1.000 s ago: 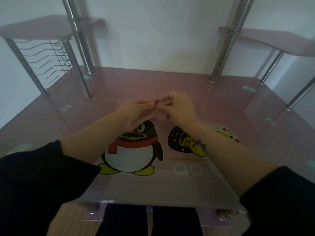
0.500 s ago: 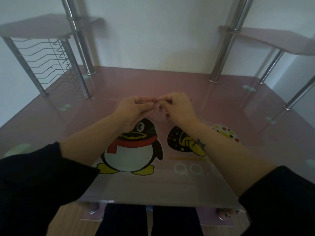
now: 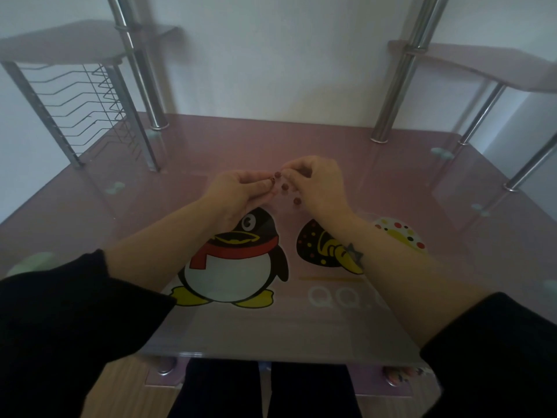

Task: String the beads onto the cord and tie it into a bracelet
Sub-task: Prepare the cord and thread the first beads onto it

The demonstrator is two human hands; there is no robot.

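Threading bead [image 3: 276, 175] at frame centre: my left hand [image 3: 238, 191] pinches it, right hand [image 3: 316, 182] pinches cord, too fine to see. Next: steady push through hole.

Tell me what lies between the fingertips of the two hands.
In the head view, a dark red bead sits between the left hand and the right hand; two more beads hang just below. No cord is visible.
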